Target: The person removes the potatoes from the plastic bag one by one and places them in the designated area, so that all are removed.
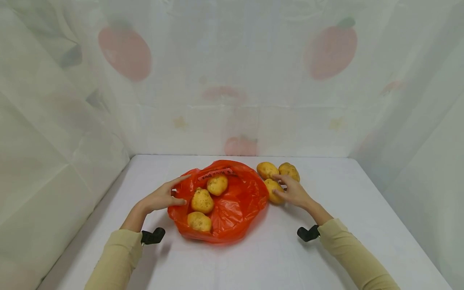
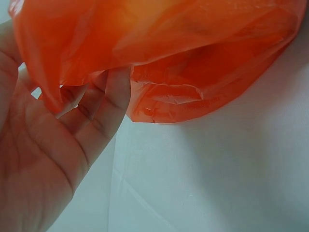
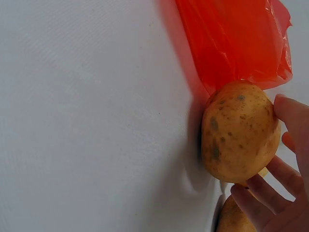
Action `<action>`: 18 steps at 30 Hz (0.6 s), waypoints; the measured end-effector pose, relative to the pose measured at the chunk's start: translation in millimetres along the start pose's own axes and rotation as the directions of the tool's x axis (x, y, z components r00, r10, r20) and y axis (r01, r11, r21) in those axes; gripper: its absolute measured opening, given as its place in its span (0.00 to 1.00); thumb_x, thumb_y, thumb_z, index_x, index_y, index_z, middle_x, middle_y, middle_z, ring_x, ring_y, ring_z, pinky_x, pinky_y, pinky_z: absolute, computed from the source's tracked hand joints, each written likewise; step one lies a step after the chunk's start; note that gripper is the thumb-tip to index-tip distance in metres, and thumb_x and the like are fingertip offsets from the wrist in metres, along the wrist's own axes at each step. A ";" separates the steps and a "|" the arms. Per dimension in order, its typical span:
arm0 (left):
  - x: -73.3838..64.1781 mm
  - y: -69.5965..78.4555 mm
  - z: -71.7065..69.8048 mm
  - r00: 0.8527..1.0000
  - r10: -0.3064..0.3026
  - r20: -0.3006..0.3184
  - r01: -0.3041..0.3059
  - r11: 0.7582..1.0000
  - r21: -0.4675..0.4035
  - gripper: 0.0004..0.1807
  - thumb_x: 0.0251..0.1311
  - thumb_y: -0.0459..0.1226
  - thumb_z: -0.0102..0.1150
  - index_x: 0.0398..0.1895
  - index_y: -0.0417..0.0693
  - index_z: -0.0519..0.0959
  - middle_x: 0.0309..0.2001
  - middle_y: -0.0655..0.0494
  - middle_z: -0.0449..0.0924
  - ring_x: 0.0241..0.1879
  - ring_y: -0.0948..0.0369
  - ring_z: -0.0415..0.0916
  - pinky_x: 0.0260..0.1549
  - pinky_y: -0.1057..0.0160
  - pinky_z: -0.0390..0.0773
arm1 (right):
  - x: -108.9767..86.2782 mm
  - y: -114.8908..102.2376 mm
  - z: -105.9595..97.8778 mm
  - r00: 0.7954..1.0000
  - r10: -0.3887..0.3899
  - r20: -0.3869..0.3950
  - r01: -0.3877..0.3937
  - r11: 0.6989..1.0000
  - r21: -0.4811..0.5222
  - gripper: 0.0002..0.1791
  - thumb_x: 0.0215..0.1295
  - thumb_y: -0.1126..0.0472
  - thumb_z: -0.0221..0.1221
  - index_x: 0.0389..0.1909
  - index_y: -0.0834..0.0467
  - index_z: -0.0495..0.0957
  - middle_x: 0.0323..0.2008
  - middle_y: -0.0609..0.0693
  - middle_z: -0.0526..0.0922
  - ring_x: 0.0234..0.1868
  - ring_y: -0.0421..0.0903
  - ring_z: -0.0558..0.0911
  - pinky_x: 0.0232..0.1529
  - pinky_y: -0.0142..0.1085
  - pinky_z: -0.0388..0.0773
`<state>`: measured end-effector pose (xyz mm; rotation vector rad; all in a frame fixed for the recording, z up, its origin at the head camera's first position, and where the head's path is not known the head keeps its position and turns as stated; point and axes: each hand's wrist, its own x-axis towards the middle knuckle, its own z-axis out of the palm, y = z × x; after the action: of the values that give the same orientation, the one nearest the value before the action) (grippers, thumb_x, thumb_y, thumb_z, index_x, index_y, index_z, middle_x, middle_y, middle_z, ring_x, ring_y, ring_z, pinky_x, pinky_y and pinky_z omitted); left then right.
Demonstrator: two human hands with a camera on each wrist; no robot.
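An open red plastic bag [image 1: 235, 213] lies on the table with three potatoes inside, one of them a knobbly potato [image 1: 202, 201]. My left hand [image 1: 161, 197] holds the bag's left rim, the thumb on the inner side and several fingers behind the plastic in the left wrist view. To the right of the bag, my right hand [image 1: 295, 193] has its thumb and fingers around a speckled potato [image 3: 240, 133]. That potato sits right against the bag's side. Two more potatoes lie just behind it, a left one [image 1: 267, 170] and a right one [image 1: 289, 171].
A white-covered table [image 1: 253, 257] carries everything. Pale curtains with fruit prints [image 1: 232, 60] hang behind it and along both sides. A black wrist mount [image 1: 153, 236] sticks out from the left sleeve, and another mount [image 1: 308, 233] from the right one.
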<state>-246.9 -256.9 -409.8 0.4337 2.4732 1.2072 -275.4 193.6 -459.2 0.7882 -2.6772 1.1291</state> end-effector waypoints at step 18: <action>1.7 -0.1 -1.4 1.000 -0.029 0.003 0.029 0.999 -0.045 0.43 0.53 0.39 0.64 0.69 0.70 0.53 0.66 0.48 0.57 0.51 0.48 0.70 0.40 0.56 0.79 | -0.2 -1.4 1.6 1.000 0.007 -0.006 -0.007 1.000 -0.003 0.24 0.57 0.64 0.61 0.55 0.65 0.71 0.53 0.60 0.74 0.49 0.56 0.77 0.45 0.45 0.78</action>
<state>-249.0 -257.1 -409.3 0.3856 2.4371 1.2469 -274.4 191.7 -459.5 0.7735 -2.6785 1.1265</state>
